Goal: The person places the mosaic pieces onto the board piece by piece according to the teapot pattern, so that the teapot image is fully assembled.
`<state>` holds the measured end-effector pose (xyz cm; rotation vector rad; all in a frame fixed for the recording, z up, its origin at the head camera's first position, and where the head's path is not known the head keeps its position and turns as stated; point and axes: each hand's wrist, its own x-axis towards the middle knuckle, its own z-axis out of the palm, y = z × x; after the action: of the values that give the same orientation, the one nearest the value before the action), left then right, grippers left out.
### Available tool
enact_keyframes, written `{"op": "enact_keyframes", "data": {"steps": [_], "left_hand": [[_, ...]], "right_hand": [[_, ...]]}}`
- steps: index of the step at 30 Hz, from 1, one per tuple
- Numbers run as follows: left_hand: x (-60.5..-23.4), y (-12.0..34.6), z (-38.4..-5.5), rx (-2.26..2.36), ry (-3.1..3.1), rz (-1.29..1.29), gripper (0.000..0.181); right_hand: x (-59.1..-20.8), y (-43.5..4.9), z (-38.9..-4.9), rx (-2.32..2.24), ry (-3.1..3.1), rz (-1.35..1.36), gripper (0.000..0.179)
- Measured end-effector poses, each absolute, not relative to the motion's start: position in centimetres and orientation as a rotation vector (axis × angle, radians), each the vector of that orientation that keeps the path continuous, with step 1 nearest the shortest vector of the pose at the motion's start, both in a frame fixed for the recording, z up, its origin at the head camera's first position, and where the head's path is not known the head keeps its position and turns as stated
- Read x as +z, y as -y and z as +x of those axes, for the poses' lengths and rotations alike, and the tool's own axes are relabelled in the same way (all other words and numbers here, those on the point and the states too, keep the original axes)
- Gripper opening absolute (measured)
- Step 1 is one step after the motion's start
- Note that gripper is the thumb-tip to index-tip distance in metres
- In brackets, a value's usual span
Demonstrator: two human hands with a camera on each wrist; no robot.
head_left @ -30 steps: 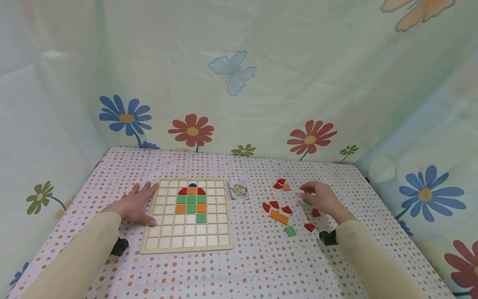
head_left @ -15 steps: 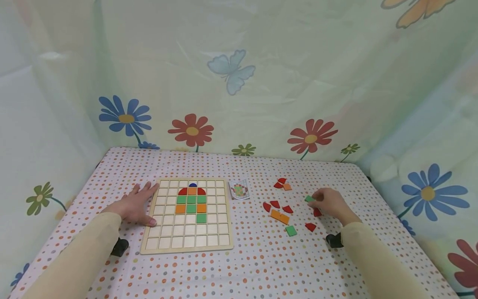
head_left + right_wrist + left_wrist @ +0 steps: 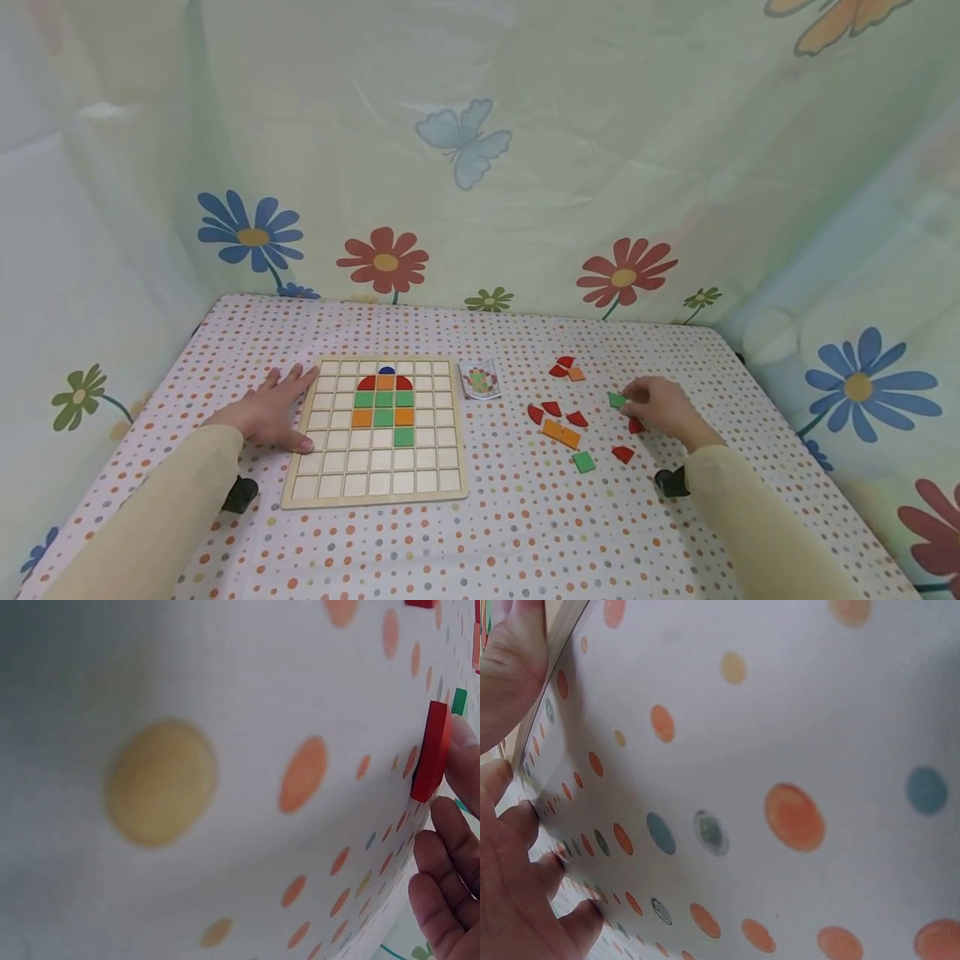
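A square wooden grid board (image 3: 375, 497) holds a pattern of green, orange, red and blue tiles. My left hand (image 3: 268, 410) lies spread along its left side, the thumb on the frame; in the left wrist view, the fingers (image 3: 544, 870) reach along the board's edge. At the right, my right hand (image 3: 667, 411) pinches a square green tile (image 3: 617, 400) by its right side, close over the cloth. A red quarter-circle tile (image 3: 636, 425) lies below that hand, partly covered. The right wrist view has this red tile (image 3: 431, 754) beside the thumb, with the green tile (image 3: 459, 701) beyond.
A small pattern card (image 3: 480, 380) lies right of the board. Loose red tiles (image 3: 551, 409), orange tiles (image 3: 561, 434) and another green tile (image 3: 583, 462) are scattered between card and right hand. A dotted cloth (image 3: 525, 533) covers the table; a flowered curtain (image 3: 540, 167) stands behind.
My right hand has drawn back to the right from above the green tile and taken it by its edge, shifting it slightly. The left hand and the board have stayed put.
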<state>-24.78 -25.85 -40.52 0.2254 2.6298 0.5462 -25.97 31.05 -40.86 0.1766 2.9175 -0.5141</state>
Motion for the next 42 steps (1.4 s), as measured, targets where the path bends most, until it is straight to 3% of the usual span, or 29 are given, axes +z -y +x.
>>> {"op": "enact_keyframes", "data": {"steps": [11,24,42], "left_hand": [[-40.7,26.0,-24.7,0.55,-2.626,0.228,0.121],[-40.7,25.9,-25.0,0.569,-2.598,0.197,0.122],[-40.6,26.0,-25.0,0.523,-2.611,0.247,0.124]], "right_hand": [[-39.9,-28.9,-25.9,-0.533,-2.898,0.09,0.031],[-39.0,-17.0,-25.7,-0.591,-2.898,-0.382,0.019],[-39.4,-2.5,-24.7,-0.503,-2.749,-0.92,0.02]]}}
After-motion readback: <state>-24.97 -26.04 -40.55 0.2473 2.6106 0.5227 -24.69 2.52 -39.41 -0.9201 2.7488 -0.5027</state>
